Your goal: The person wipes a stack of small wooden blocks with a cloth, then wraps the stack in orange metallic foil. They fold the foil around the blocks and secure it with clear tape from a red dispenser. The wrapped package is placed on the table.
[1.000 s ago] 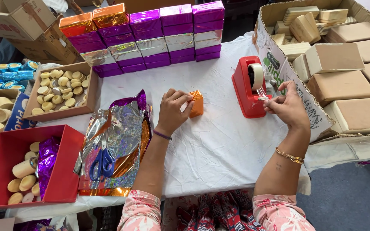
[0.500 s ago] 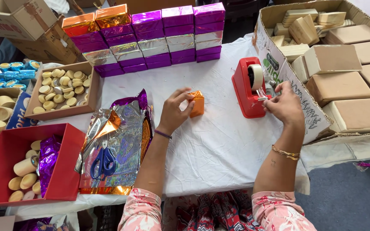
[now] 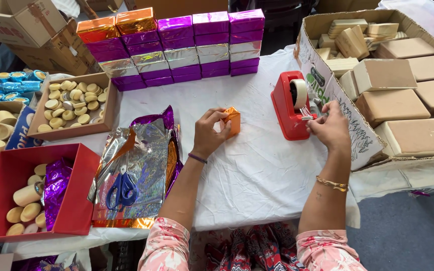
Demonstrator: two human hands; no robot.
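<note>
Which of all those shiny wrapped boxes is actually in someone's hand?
The small orange foil box, alone on the white cloth, pinched by the left hand. The other wrapped boxes sit stacked at the back, untouched.

We seem to be in a small packing workshop. We see a stack of foil-wrapped blocks, a cardboard box of bare tan blocks, loose foil sheets, blue scissors and a red tape dispenser on a cloth-covered table.
</note>
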